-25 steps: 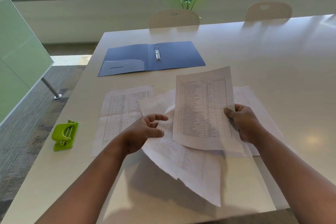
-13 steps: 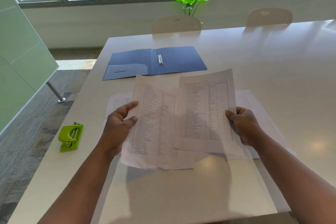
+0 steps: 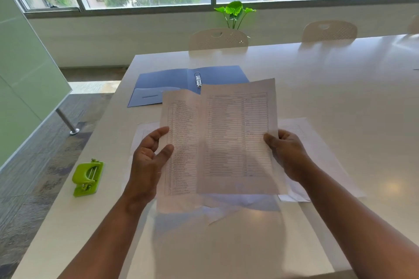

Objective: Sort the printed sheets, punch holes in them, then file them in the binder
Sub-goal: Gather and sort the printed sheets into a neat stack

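Note:
Two printed sheets are held up above the table. My left hand (image 3: 150,156) pinches the left edge of the left sheet (image 3: 181,142), thumb on its face. My right hand (image 3: 286,154) grips the right edge of the right sheet (image 3: 238,138), which overlaps the left one. More sheets (image 3: 317,154) lie flat on the table underneath, partly hidden. The blue binder (image 3: 172,84) lies open beyond the sheets, its metal rings (image 3: 198,79) showing. A green hole punch (image 3: 88,177) sits near the table's left edge.
The white table (image 3: 340,88) stretches far to the right. Two pale chairs (image 3: 218,38) stand at its far side, with a green plant (image 3: 234,12) behind them. A green glass partition (image 3: 25,70) and floor lie to the left.
My left hand picked a sheet off the table and raised it beside the right-hand sheet. Both sheets now stand higher and overlap more. The view has tilted upward.

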{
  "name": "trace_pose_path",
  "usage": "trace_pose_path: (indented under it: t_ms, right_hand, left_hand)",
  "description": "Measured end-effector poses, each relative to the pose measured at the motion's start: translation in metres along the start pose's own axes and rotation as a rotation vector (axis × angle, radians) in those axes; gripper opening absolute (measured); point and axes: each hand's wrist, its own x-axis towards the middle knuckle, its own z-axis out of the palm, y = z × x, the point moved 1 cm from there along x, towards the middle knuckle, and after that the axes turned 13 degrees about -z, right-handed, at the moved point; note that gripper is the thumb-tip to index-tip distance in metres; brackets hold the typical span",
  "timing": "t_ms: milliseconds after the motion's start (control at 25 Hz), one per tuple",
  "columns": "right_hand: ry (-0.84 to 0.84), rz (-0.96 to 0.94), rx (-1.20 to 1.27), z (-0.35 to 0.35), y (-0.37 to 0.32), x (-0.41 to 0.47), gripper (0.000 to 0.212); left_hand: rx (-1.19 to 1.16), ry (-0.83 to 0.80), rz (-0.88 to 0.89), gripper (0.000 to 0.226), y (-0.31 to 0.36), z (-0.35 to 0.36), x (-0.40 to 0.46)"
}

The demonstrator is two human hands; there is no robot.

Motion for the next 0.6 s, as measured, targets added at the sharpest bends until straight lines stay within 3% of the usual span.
trace_pose_path:
  t_ms: [200, 600]
  right_hand:
    - [-0.133, 0.035, 0.1, 0.025, -0.01, -0.016, 0.022]
    - [-0.165, 0.143, 0.285, 0.054, -0.013, -0.024, 0.026]
  left_hand:
    - [-0.003, -0.01, -0.01, 0.053, 0.009, 0.009, -0.004]
    - [0.003, -0.015, 0.004, 0.059, 0.017, 0.016, -0.008]
